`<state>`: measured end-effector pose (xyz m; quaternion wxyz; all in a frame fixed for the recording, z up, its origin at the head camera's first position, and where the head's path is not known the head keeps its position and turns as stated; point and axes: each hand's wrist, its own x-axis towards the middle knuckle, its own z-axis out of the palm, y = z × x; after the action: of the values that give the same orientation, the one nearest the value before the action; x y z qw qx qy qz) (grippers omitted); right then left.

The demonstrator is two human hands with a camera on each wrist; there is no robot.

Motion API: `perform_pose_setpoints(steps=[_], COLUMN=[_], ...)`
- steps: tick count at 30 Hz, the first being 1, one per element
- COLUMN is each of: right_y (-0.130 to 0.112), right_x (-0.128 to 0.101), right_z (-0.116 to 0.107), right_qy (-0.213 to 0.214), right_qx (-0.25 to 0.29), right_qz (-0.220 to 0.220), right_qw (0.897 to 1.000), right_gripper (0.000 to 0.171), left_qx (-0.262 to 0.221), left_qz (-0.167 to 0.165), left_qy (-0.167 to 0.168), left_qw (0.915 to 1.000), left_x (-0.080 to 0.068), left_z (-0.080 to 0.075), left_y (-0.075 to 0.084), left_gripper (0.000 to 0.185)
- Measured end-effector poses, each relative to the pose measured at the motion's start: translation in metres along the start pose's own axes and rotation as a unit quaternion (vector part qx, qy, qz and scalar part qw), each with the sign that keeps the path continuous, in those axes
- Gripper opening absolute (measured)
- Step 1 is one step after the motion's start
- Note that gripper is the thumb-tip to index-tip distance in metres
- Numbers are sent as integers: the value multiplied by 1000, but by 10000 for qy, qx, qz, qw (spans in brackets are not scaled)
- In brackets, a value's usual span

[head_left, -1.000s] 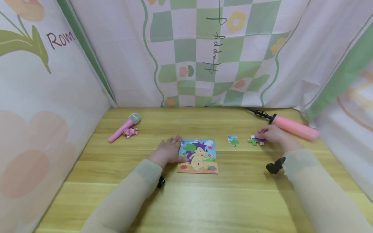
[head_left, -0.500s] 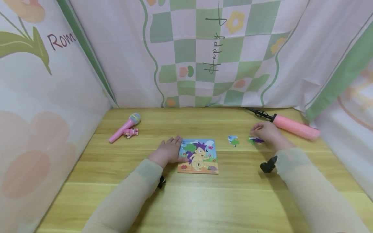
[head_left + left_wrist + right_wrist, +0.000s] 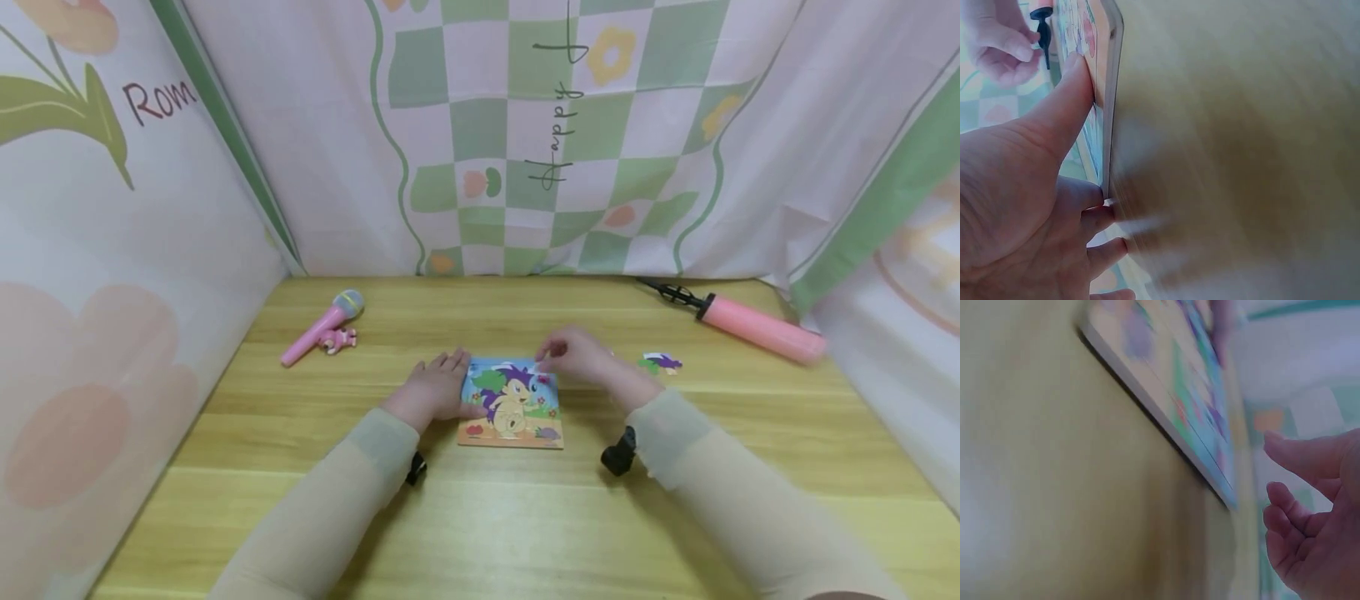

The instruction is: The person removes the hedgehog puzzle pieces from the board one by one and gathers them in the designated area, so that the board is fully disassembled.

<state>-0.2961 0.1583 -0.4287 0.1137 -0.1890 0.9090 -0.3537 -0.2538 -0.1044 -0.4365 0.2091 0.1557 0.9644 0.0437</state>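
Fingers (image 3: pixel 448 363) of my left hand (image 3: pixel 432 390) lie flat and loosely spread on the worktop (image 3: pixel 480 517), thumb against the puzzle board (image 3: pixel 512 403); my right hand (image 3: pixel 579 357) pinches a small piece over its far right corner. A loose purple piece (image 3: pixel 660 362), pink pump (image 3: pixel 757 327) and toy microphone (image 3: pixel 321 327) lie around. Left wrist view: my thumb (image 3: pixel 1063 100) presses the board's (image 3: pixel 1105 75) edge. Right wrist view: blurred, curled fingers (image 3: pixel 1291 506) beside the board (image 3: pixel 1166 394).

A wooden tabletop (image 3: pixel 487 517) enclosed by cloth walls (image 3: pixel 112 250) at left, back and right. A puzzle board (image 3: pixel 511 403) lies at the centre, with a hand on each side of it. A pink microphone (image 3: pixel 322 327) blocks the back left; a pink pump (image 3: pixel 757 328) and a loose puzzle piece (image 3: pixel 659 363) block the back right. Bare wood lies along the near edge.
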Motion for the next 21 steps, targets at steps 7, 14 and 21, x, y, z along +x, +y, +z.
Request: perform_pose_setpoints(steps=[7,14,21], right_y=[-11,-9,-9], right_x=[3,2,4], right_z=[35,41,43], right_qy=[-201,-128,-111], right_qx=[-437,-398,-302], right_qz=[-181,-186,-126], right_qw=[9987,9990,9994], right_gripper=[29,25,19], left_qx=[-8,69,-13], left_qz=[0,64,51], left_qy=[-24,-32,-41], left_qw=[10000,10000,10000], left_x=[2,1,-2], left_z=[1,2,1], left_y=[-2,-2,-2], left_gripper=[107,112,114])
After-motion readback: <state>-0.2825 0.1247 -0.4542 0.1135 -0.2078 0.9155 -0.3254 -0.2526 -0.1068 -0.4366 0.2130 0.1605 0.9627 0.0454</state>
